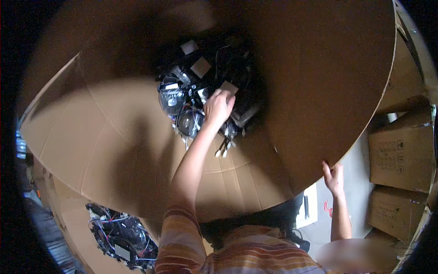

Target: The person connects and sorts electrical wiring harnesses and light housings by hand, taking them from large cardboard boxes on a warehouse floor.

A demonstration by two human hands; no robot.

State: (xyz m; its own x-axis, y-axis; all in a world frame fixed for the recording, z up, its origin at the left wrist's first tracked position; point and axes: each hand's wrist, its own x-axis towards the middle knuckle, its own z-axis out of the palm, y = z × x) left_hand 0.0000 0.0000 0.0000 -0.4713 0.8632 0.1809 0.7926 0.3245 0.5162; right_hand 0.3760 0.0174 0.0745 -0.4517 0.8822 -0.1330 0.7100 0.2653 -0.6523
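- Looking down into a deep cardboard box [114,137]; brown walls fill most of the view, shadow heavy toward 12 o'clock.
- At the bottom, just above the view's centre: a tangled heap of black headlight projector units [200,55] with thin wiring and pale square tags.
- Two round glass lenses [172,98] face up on the heap's 9 o'clock side; small white plug connectors [223,150] dangle at its 6 o'clock end.
- Long axis of the heap runs roughly 12 to 6 o'clock, close to the line of the reaching forearm.
- Left hand [219,107] down on the heap, arm in from 7 o'clock, striped sleeve at the shoulder. Back of hand up, fingers curled onto the parts at the 3 o'clock side of the lenses; cannot tell whether closed on a piece or only resting.
- Right hand [334,178] well apart at 4 o'clock, outside the box, fingers stretched and spread against the edge of the big box flap [328,68]; nothing held.
- Left hand far nearer the heap, already touching it; right only at the flap.
- At 7 o'clock, a second open box [73,219] with more black wired units [121,235].
- At 3 o'clock, closed cartons [401,155] on a grey floor [360,160].
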